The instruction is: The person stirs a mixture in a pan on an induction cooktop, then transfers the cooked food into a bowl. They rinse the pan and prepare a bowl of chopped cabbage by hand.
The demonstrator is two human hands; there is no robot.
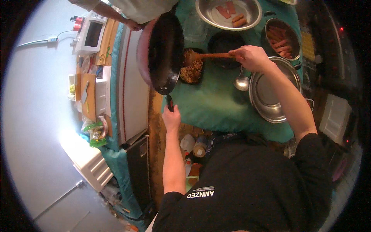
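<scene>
My left hand (171, 118) is closed around the black handle of a deep frying pan (164, 54), which is tipped steeply onto its side. Beside the pan's right rim, a dark dish (201, 69) holds a heap of brown, crumbly cooked food (191, 73). My right hand (253, 58) grips a wooden spatula (216, 55) by its handle end. The spatula's blade rests at the top of the heap, near the pan's edge. Apart from some dark residue, the pan's inner surface looks bare; its lower side is hidden.
A steel ladle (242, 83) and a metal basin (258, 108) sit right of the dish on the green-covered table (216, 112). Farther back are a dark round pan (226, 38), a steel bowl (201, 14) and a pot of sausages (281, 40). Another person's hand (133, 26) is beside the frying pan.
</scene>
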